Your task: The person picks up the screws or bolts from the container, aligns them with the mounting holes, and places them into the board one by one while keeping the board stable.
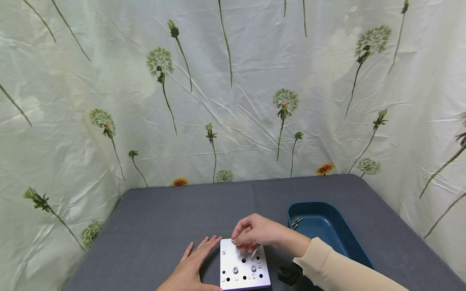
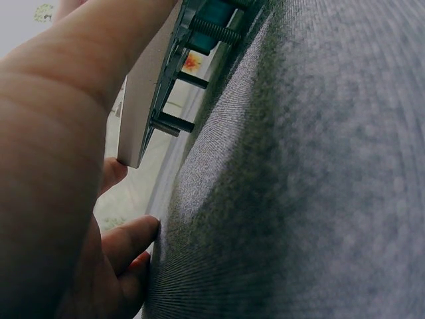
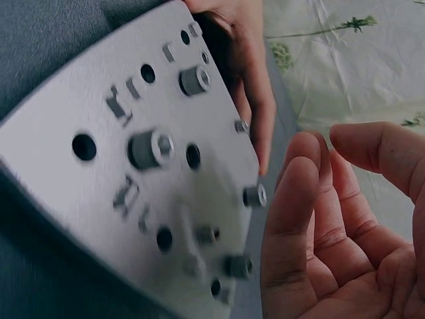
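A silver metal plate with holes, engraved marks and several socket-head screws lies before me. Its underside in the left wrist view shows threaded screw shanks poking through. My left hand lies at the plate's left side, fingers stretched out, fingertips by its edge. Above the plate's far edge is my right hand, fingers bent, close to a small screw. In the right wrist view its thumb and fingertips are slightly apart, with nothing visible between them. A socket-head screw stands near those fingers.
A blue tray stands at the right, partly behind the right forearm, with several screws in its far left corner. A black object sits between plate and tray, partly covered by the sleeve. Grey cloth covers the table; a flowered curtain hangs behind.
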Tool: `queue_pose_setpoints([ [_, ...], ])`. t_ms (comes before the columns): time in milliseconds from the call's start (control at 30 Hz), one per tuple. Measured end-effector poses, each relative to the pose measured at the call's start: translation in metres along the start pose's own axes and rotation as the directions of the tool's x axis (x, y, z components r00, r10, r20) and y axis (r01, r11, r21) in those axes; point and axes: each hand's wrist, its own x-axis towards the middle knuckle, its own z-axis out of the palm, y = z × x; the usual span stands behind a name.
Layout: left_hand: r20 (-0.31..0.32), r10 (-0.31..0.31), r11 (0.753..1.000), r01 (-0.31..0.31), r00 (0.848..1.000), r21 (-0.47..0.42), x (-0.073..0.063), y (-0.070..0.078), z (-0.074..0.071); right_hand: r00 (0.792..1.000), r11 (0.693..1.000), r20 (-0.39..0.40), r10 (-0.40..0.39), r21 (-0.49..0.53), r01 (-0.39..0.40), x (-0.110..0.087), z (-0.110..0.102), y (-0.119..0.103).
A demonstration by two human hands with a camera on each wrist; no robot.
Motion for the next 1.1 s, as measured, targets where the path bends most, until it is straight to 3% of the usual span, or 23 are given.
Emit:
queue_pose_setpoints([
  [667,0.007,0.014,1.000,-0.014,1.000,0.009,0.004,-0.008,0.001,0.994,1.000,-0.110,-0.028,-0.009,0.027,-0.046,-0.074,0.008],
  [1100,0.011,-0.022,1.000,0.021,1.000,0.003,0.004,-0.004,0.001,0.988,1.000,-0.155,-0.013,0.008,0.015,-0.063,-0.103,0.022],
])
